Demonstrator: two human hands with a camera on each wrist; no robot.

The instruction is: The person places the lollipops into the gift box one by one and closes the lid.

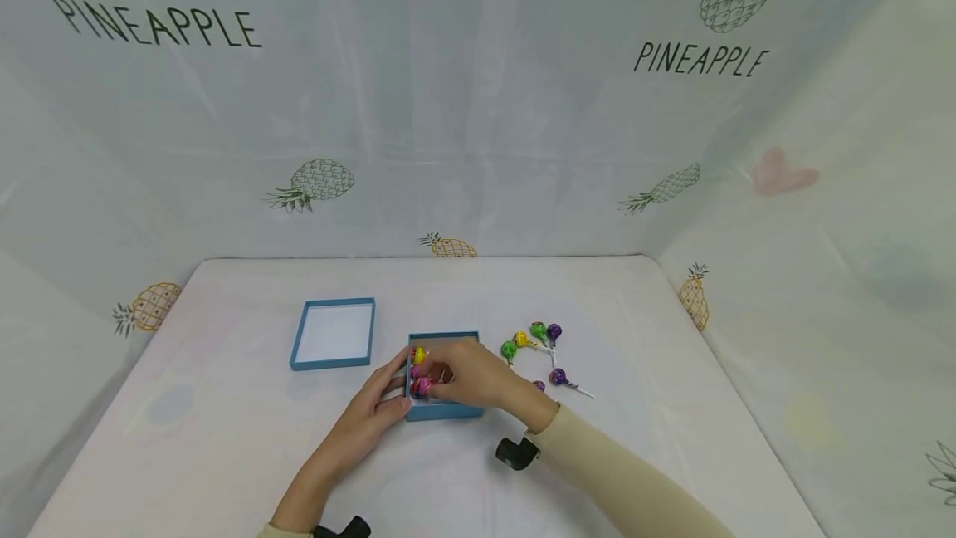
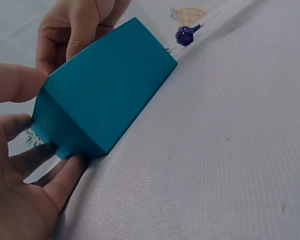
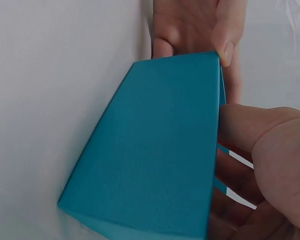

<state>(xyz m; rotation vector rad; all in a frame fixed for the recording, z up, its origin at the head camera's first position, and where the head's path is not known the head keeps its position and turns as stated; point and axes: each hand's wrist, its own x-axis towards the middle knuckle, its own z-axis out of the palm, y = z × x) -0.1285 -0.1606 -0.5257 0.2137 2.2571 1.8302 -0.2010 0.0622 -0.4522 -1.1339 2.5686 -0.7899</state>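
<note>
A blue open box (image 1: 446,412) sits on the table and contains several lollipops, among them a yellow one (image 1: 419,354) and a pink one (image 1: 421,387). Along the box's left wall rest the fairly straight fingers of my left hand (image 1: 368,409), its thumb touching the near left corner. My right hand (image 1: 470,374) reaches down inside the box, fingers curled, pinching the pink lollipop; the fingertips are partly hidden. Both wrist views show the outer blue wall (image 2: 110,80), with my right thumb (image 3: 245,125) passing over the rim.
A blue box lid (image 1: 332,364) lies with its inside up, back left of the box. To the right are several loose lollipops, including a green one (image 1: 509,349), a yellow one (image 1: 520,339) and a purple one (image 1: 558,376). A pineapple-print cloth (image 1: 478,106) hangs behind.
</note>
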